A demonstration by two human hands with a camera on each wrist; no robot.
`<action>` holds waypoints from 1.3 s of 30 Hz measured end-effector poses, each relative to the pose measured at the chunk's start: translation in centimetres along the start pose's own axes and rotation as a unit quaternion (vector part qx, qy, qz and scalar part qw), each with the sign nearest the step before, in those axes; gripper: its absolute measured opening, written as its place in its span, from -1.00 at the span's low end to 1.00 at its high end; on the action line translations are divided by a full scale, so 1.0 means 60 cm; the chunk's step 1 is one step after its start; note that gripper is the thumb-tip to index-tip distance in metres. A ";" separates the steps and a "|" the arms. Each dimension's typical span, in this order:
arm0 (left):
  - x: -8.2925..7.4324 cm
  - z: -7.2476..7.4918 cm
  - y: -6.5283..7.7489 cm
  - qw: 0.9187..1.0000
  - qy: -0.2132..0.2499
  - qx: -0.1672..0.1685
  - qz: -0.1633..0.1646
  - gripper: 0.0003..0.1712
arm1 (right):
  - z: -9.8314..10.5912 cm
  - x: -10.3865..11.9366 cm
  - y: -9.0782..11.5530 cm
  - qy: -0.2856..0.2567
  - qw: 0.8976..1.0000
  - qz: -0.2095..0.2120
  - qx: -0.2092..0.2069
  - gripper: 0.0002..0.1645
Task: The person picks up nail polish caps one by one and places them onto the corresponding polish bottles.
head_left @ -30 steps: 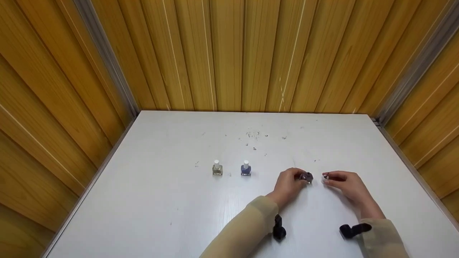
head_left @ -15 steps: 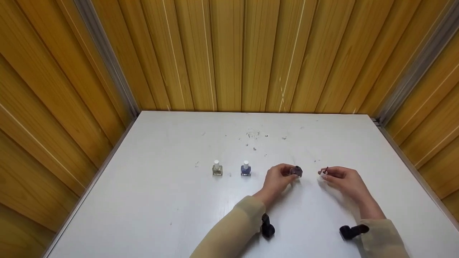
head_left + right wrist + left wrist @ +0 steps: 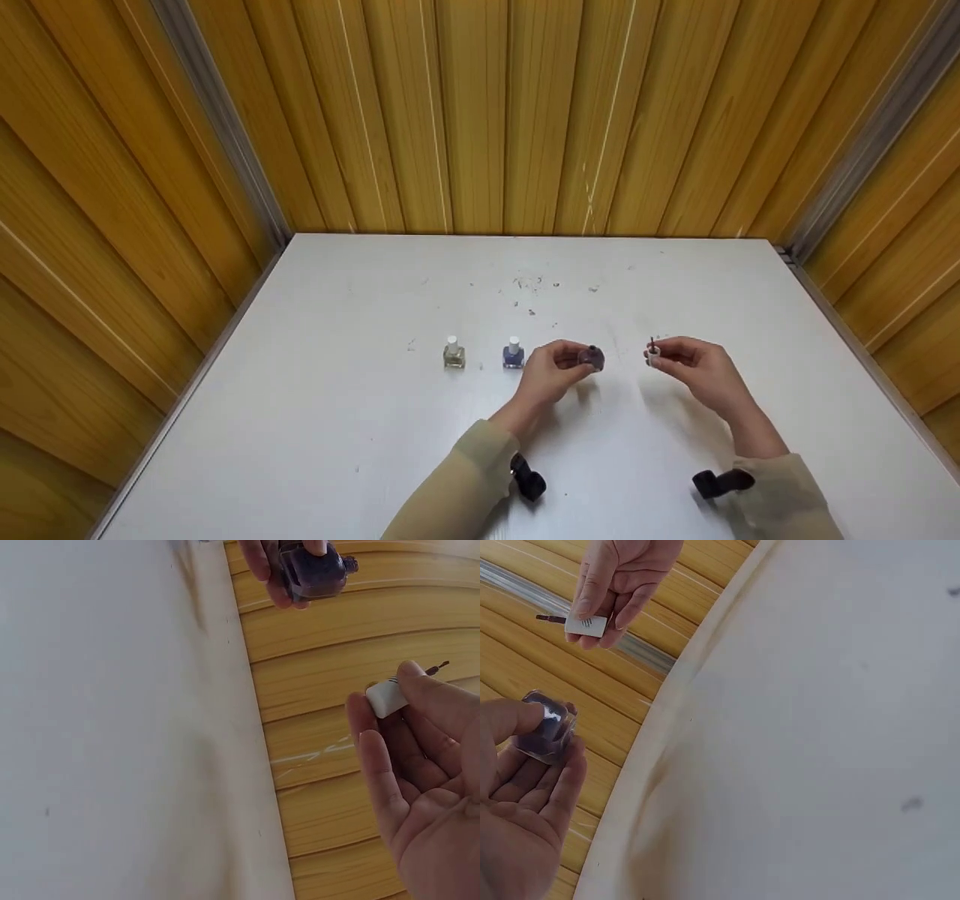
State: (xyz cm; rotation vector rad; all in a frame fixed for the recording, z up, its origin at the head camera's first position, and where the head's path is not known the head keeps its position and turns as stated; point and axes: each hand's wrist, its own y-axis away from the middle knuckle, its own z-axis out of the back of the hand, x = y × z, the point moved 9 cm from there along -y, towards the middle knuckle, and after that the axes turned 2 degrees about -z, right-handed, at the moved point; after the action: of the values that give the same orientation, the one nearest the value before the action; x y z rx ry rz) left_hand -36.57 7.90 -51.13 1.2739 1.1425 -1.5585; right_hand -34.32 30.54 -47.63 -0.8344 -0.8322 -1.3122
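Note:
In the head view my left hand (image 3: 546, 375) pinches a dark purple nail polish bottle (image 3: 592, 359) between thumb and fingers. The bottle's open neck shows without a cap, and its glass body (image 3: 544, 736) looks clear-walled in the left wrist view. Opposite it, my right hand (image 3: 703, 373) pinches a white brush cap (image 3: 387, 697) whose thin dark brush (image 3: 652, 343) points upward. A short gap separates bottle and cap, and both are held over the table.
Two capped nail polish bottles stand upright left of my hands: a pale yellowish one (image 3: 454, 356) and a blue-violet one (image 3: 514, 356), the latter close to my left hand. The white table (image 3: 337, 420) bears small dark marks. Wood-patterned walls (image 3: 480, 112) enclose it.
My left hand has moved left with the bottle, toward the blue-violet one. My right hand has shifted slightly left and away from me, and the brush now stands more upright.

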 end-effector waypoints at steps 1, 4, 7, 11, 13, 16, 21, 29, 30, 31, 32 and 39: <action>-0.001 0.005 0.003 1.000 0.000 -0.001 -0.004 -0.70 | -0.005 0.005 -0.002 0.006 1.000 0.003 0.001 -0.60; -0.001 0.017 0.012 1.000 -0.005 -0.007 -0.004 -0.69 | -0.019 0.022 -0.008 0.034 0.999 0.016 0.001 -0.63; 0.000 0.026 0.019 1.000 -0.003 -0.015 -0.008 -0.69 | -0.030 0.040 -0.015 0.066 0.997 0.028 -0.002 -0.66; 0.003 0.034 0.025 1.000 -0.001 -0.020 -0.014 -0.68 | -0.042 0.064 -0.019 0.075 0.996 0.040 0.004 -0.67; 0.005 0.040 0.027 1.000 -0.008 -0.023 -0.016 -0.68 | -0.050 0.075 -0.020 0.066 0.997 0.047 0.017 -0.66; 0.005 0.048 0.030 0.999 -0.019 -0.031 -0.020 -0.68 | -0.062 0.090 -0.020 0.055 0.996 0.056 0.033 -0.65; -0.001 0.054 0.035 0.998 -0.033 -0.040 -0.041 -0.68 | -0.069 0.109 -0.016 0.063 0.996 0.064 0.015 -0.71; -0.005 0.054 0.042 0.993 -0.066 -0.044 -0.090 -0.70 | -0.082 0.147 0.005 0.124 0.983 0.133 -0.037 -0.78; -0.005 0.054 0.041 0.993 -0.065 -0.043 -0.093 -0.70 | -0.085 0.153 0.008 0.131 0.980 0.146 -0.039 -0.78; -0.004 0.054 0.042 0.992 -0.063 -0.042 -0.096 -0.70 | -0.089 0.158 0.011 0.139 0.977 0.156 -0.041 -0.78; -0.005 0.054 0.042 0.992 -0.063 -0.041 -0.099 -0.70 | -0.092 0.162 0.013 0.145 0.975 0.166 -0.042 -0.77; -0.008 0.054 0.045 0.990 -0.088 -0.034 -0.107 -0.70 | -0.110 0.171 0.019 0.180 0.964 0.192 -0.039 -0.75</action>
State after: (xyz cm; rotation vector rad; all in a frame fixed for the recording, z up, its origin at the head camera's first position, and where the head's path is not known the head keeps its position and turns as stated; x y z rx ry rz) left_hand -34.76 4.05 -50.80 0.9722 1.2391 -1.7350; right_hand -32.14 20.01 -41.72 -0.7441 -0.3133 -1.1081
